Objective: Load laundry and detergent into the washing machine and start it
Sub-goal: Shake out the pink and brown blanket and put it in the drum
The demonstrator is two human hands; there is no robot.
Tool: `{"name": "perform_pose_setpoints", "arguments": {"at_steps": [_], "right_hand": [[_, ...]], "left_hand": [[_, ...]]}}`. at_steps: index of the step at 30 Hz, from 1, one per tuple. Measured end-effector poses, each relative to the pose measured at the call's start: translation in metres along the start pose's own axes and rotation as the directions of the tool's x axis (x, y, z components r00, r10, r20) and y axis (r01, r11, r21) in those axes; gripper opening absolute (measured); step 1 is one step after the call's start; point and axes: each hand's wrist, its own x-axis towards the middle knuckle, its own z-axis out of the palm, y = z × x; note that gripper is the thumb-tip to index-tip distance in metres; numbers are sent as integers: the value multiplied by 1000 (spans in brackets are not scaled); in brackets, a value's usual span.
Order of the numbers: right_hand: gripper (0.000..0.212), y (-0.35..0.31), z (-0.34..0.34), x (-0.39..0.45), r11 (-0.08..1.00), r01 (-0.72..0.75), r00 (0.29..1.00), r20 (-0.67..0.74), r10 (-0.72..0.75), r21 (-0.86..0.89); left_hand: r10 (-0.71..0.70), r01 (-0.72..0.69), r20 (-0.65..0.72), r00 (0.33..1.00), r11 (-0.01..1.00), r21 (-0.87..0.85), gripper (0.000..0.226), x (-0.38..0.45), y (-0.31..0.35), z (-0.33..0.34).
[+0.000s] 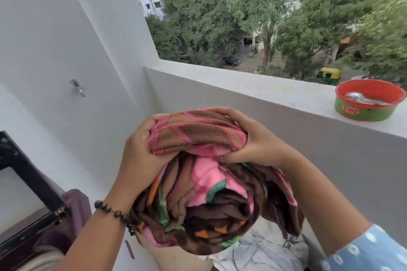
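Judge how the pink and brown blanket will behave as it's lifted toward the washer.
Likely floppy: the blanket sags in folds below the left hand and right hand. Probably bulky, since both hands grip it. Its fuzzy pile suggests it won't slip.

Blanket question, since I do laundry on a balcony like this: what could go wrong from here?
1. The blanket is bulky and hangs loose below both hands, the left hand and right hand; a trailing fold could snag on the open washer lid.
2. Swung rightward, it might knock the tub and its spoon off the ledge, above the street.
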Motion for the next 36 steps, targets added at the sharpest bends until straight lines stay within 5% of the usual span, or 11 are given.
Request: {"name": "perform_pose_setpoints", "arguments": {"at_steps": [7, 12, 17, 20, 30, 36], "right_hand": [[113, 31, -15, -25, 953, -259, 959, 161, 234, 156], [104, 52, 0, -34, 851, -256, 966, 159, 205, 459], [89, 59, 34, -20, 681, -135, 978, -11, 206, 720], [63, 53, 58, -7, 668, -115, 964, -80, 254, 736], [59, 18, 152, 39, 654, -166, 969, -3, 249, 739], [44, -16, 240, 74, 651, -177, 978, 58, 200, 738]], "left_hand": [[-131, 56, -271, 954, 962, -266, 37, 0, 2, -10], [-292, 86, -424, 857, 893, -442, 37, -7, -6, -20], [-427, 103, -484, 763, 821, -562, 34, -22, -12, -22], [-443, 112, -511, 737, 825, -554, 39, -34, -16, -35], [-470, 140, -588, 659, 844, -518, 39, -91, -44, -129], [-438, 110, -594, 674, 855, -506, 42, -141, -54, -222]]}}
